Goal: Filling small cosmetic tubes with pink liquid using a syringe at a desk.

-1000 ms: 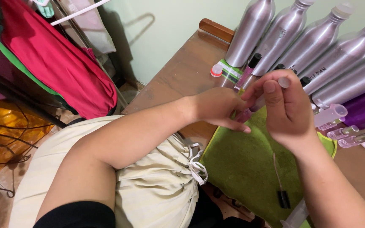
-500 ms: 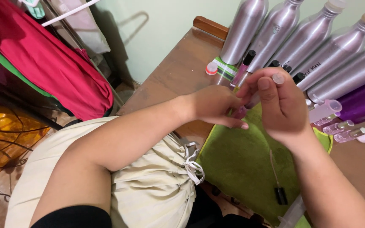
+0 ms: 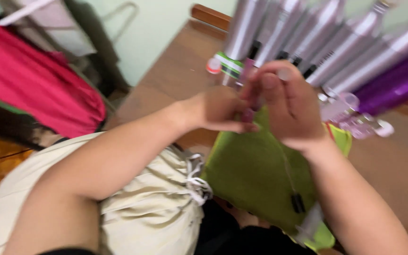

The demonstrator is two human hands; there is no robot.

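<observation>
Left hand: the left hand (image 3: 220, 109) is held above the near edge of the bench, fingers curled inward, its grip closed on the lower end of a small pink vial (image 3: 248, 114).
Right hand: the right hand (image 3: 286, 106) is raised just beside the left one, touching it; its fingers are bent round the upper part of the same vial, with a pale round cap (image 3: 284, 74) showing at the fingertips. Whether that cap is on or off the vial cannot be told through the blur.
Vial: between the two hands, roughly upright, mostly hidden by the fingers, above the green cloth.
Green cloth: a green cloth (image 3: 256, 174) lies under the hands at the bench edge and reaches down to the lap; a thin cord with a small dark tag (image 3: 298, 203) lies across it.
Bench: a brown wooden bench (image 3: 175, 78) carries everything.
Bottles: a row of tall silver bottles (image 3: 246, 26) stands behind the hands, leaning in the picture; a purple bottle (image 3: 395, 89) lies at the right end of the row.
Small bottles: several clear small bottles (image 3: 362, 125) lie near the purple one, just right of the right hand.
Red cloth: a red cloth (image 3: 34, 87) hangs at the left, well apart from the bench.
</observation>
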